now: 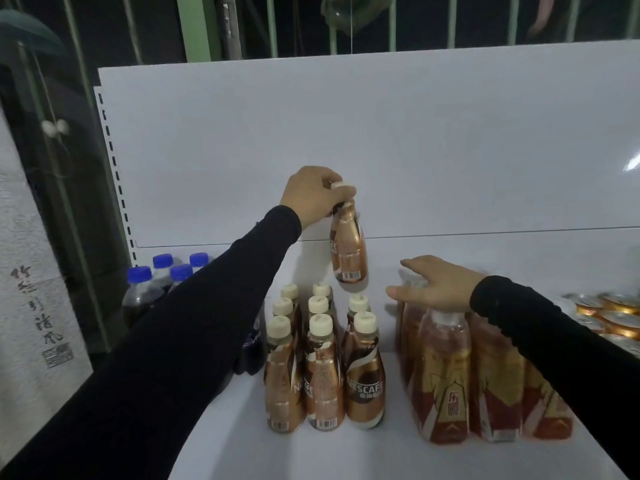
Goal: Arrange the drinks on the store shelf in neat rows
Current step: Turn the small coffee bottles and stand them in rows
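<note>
- White store shelf (381, 455): brown plastic coffee bottles (323, 368) stand in rows.
- Your left hand (313, 195) pinches one cream-capped coffee bottle (347, 251) aloft; likely light, slick. Grip its neck.
- Your right hand (440, 289), fingers (394, 292) straight, rests on shrink-wrapped red tea bottles (446, 386).

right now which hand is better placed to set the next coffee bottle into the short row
Left. The left hand already holds a coffee bottle by its cap, lifted above the back of the right-hand coffee row, which looks one short. The right hand rests open on the tea bottles.
</note>
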Motion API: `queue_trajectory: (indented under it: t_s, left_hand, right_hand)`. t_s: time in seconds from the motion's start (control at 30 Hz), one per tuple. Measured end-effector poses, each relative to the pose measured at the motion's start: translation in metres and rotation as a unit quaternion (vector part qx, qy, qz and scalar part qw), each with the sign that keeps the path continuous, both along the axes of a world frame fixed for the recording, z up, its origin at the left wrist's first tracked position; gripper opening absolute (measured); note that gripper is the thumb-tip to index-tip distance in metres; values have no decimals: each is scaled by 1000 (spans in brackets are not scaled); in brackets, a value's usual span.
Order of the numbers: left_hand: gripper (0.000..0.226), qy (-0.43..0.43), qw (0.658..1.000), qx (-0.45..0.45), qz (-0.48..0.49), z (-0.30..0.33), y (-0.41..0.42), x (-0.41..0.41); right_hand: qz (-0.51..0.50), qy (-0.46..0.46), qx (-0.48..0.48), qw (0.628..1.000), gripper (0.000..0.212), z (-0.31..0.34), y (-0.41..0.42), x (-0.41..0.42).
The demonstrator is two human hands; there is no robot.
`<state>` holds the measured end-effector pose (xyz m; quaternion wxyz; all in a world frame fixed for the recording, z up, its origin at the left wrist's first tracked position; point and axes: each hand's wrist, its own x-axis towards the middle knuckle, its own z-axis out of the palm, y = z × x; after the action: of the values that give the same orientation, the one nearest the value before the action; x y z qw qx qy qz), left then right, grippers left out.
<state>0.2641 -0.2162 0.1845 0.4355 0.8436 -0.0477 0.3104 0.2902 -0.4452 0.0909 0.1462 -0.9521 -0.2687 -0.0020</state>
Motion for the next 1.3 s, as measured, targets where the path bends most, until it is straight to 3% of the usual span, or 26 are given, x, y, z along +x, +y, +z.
queue_trajectory:
  t_s: [0.17, 0.33, 0.63, 0.9, 1.03, 1.3]
  left_hand:
    - [21, 49, 997, 52, -7, -38, 2, 24]
    - [30, 101, 984, 144, -3, -75, 1, 33]
    - [29, 196, 926, 322, 12, -109, 0, 35]
    - [33, 206, 916, 343, 19, -109, -6, 35]
    - [36, 214, 913, 347, 17, -104, -6, 30]
    - [35, 122, 950, 286, 37, -69, -9, -12]
  right_hand:
    - [-1, 20, -44, 999, 103, -6, 2, 7]
    - [-4, 13, -70, 997, 93, -9, 3, 7]
    - [0, 14, -59, 998, 91, -9, 2, 5]
    - [-2, 15, -50, 999, 89, -9, 2, 4]
    - [-5, 3, -1, 1000, 83, -8, 1, 3]
    - [-2, -115, 85, 990, 67, 2, -11, -17]
